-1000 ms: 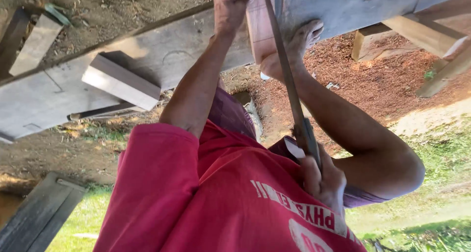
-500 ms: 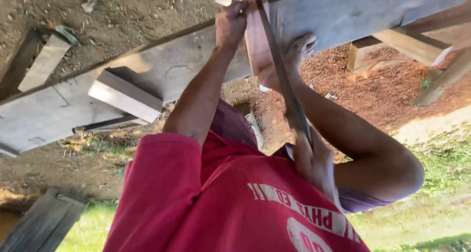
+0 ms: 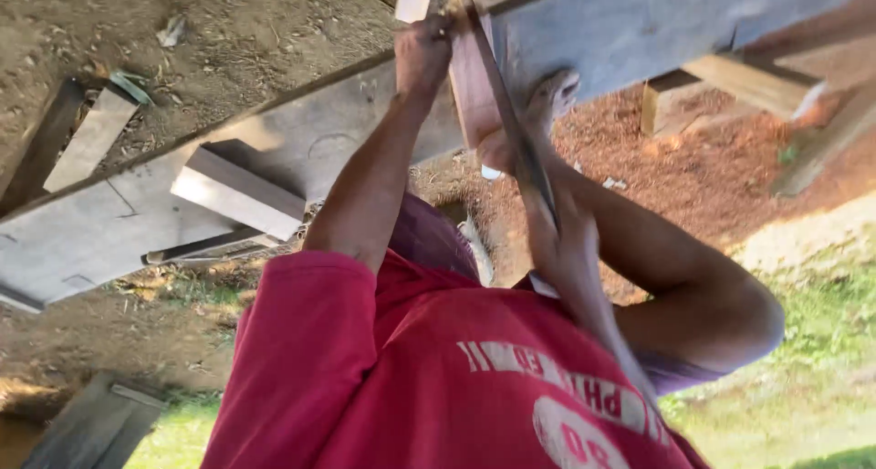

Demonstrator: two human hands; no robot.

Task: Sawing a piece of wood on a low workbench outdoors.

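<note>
Brown dirt (image 3: 228,31) and red wood chips (image 3: 693,177) cover the ground, with green grass (image 3: 812,378) off to one side. A long grey plank (image 3: 639,22) lies across the dirt. A small pale block (image 3: 237,191) sits on the plank, well apart from the hands.

A person in a red shirt (image 3: 411,387) bends over the plank. A reddish piece of wood (image 3: 470,95) rests on the plank, right in front of the person. A hand saw (image 3: 506,131) lies across that reddish wood.

The right hand (image 3: 566,241) wraps its fingers tight around the saw handle. The left hand (image 3: 424,54) is up by the far end of the saw. Its fingers are bent and press on the wood there, but I cannot tell just what they grip. Something that looks like a bare foot (image 3: 552,95) rests on the wood beside the blade.

I think the sawing is under way and not finished. The reddish wood looks like one piece, with no cut end lying loose. The blade hides the cut, so I cannot tell how deep it goes.
</note>
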